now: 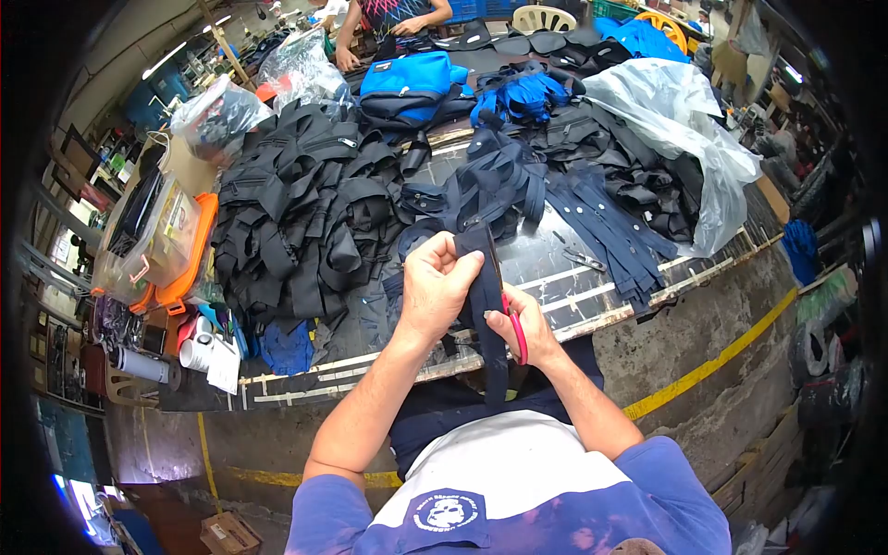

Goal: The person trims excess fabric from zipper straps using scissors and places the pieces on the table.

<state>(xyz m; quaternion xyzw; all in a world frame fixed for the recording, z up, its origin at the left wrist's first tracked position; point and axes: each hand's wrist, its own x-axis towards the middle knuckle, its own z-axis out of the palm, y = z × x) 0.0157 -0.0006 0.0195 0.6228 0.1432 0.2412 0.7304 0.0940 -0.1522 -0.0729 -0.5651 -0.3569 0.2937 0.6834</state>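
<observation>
My left hand is closed, pinching a dark fabric strip that hangs down past the table edge toward my lap. Red-handled scissors sit in my right hand, fingers wrapped round the handles. Their blades point up alongside the strip, close to my left fingers; whether they touch the fabric I cannot tell. Just beyond my hands lies a tangle of navy strips. Flat navy strips with small light spots are laid out to the right, next to a small metal tool.
A big heap of black fabric pieces covers the table's left side. Behind stand a blue bag and another person. Clear plastic sheeting covers black pieces at right. A plastic box with orange lid is at far left.
</observation>
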